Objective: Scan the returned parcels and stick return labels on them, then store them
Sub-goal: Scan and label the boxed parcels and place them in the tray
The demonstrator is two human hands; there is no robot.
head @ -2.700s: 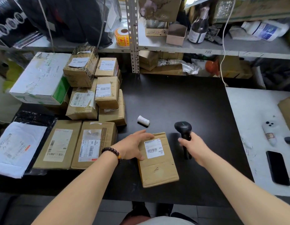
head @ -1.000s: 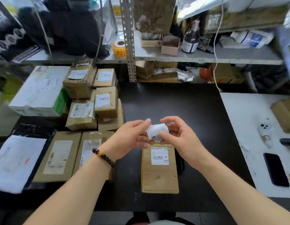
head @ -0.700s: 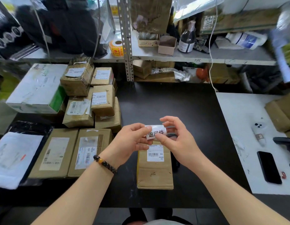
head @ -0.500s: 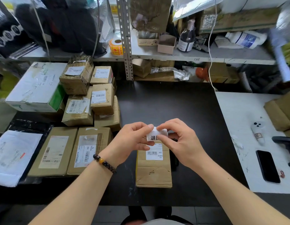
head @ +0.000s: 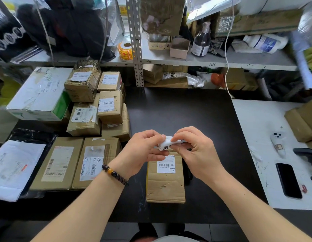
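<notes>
A flat brown parcel (head: 165, 182) with a white barcode label lies on the black table (head: 195, 119) in front of me. Just above its far end, my left hand (head: 143, 152) and my right hand (head: 195, 152) both pinch a small white roll of return labels (head: 166, 143) printed with black characters. The roll is partly hidden by my fingers. The black scanner (head: 188, 175) lies to the right of the parcel, mostly hidden under my right wrist.
Stacked brown parcels (head: 99, 109) and a white-green box (head: 40, 93) fill the table's left side, with two flat parcels (head: 75, 163) and a white mailer (head: 13, 166) nearer. A white table (head: 267, 130) on the right holds a phone (head: 288, 180). Cluttered shelves stand behind.
My right hand let go of the scanner and my left hand left the parcel. Both hands picked up the label roll and keep working it above the parcel.
</notes>
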